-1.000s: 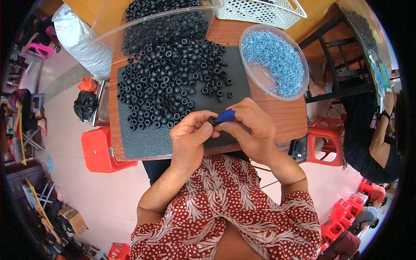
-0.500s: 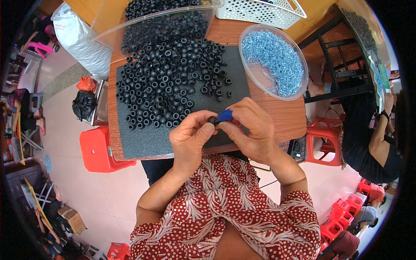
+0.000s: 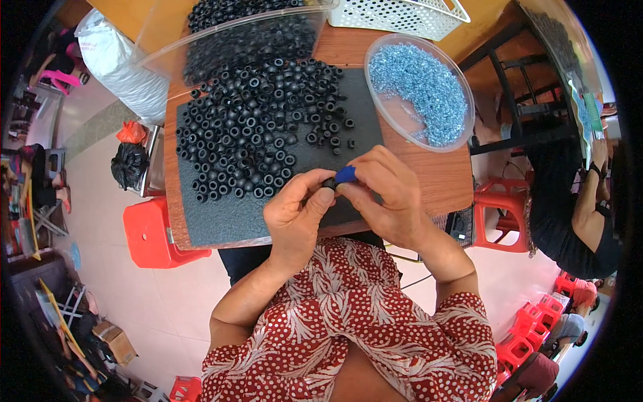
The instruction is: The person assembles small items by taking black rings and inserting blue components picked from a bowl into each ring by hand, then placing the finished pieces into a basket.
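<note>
Between the thumb and fingers of my left hand is a small black hollow cap, held over the near edge of the mat. My right hand is closed in a pinch right beside it, thumb tip at the cap. A small blue piece covers or sits at the right index fingertip; I cannot tell whether it is worn or held. Beyond my hands, many similar black caps lie heaped on a dark grey mat. A round clear tray of tiny light-blue shiny pieces stands to the right.
A clear bin of black caps stands at the far left of the wooden table. Behind the tray is a white perforated basket. Red stools flank the table. A co-worker's arm shows at far right.
My hands stay together at the same black cap, with only slight finger movement. The whole view has shifted a little; the heap and tray look unchanged.
</note>
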Demonstrator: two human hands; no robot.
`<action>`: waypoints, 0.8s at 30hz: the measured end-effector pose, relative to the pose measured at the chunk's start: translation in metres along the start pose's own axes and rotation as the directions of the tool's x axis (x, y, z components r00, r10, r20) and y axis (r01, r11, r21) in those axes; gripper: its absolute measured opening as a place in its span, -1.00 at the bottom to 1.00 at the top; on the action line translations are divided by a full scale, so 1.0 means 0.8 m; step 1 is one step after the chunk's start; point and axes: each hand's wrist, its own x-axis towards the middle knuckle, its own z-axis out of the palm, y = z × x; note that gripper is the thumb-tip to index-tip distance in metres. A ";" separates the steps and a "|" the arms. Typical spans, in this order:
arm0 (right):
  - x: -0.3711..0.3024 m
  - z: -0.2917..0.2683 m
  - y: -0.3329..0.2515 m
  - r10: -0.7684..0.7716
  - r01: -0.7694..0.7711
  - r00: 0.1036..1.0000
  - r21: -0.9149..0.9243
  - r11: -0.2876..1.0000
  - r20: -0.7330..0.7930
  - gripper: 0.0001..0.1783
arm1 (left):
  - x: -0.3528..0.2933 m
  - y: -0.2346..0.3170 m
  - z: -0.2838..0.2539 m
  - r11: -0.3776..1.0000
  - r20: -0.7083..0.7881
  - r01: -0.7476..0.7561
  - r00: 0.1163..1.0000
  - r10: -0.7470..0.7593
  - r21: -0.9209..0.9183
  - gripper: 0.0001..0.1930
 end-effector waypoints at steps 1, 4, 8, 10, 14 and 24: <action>0.000 0.000 0.000 0.002 -0.002 1.000 0.002 1.000 0.005 -0.80 | 0.000 -0.001 0.001 1.000 0.003 0.001 1.000 -0.001 0.001 -0.79; 0.000 0.002 0.002 -0.022 0.022 1.000 0.004 1.000 -0.007 -0.79 | -0.001 -0.002 0.003 1.000 0.006 0.002 1.000 -0.002 -0.026 -0.78; -0.003 0.003 0.005 -0.036 0.036 0.998 -0.002 0.999 -0.042 -0.79 | 0.000 0.002 0.004 0.983 0.019 0.101 0.995 -0.099 -0.150 -0.77; -0.004 0.001 0.005 -0.035 0.035 0.999 -0.003 0.999 -0.035 -0.79 | 0.002 0.006 0.003 0.976 0.032 0.135 0.991 -0.132 -0.169 -0.77; -0.002 -0.001 0.007 -0.056 0.056 0.997 0.003 0.998 -0.061 -0.80 | 0.006 0.011 0.000 0.979 0.072 0.139 0.989 -0.129 -0.150 -0.78; -0.005 -0.005 0.010 -0.002 0.004 0.999 0.056 0.998 -0.046 -0.85 | 0.012 0.018 0.000 0.955 0.140 0.252 0.963 -0.231 -0.158 -0.78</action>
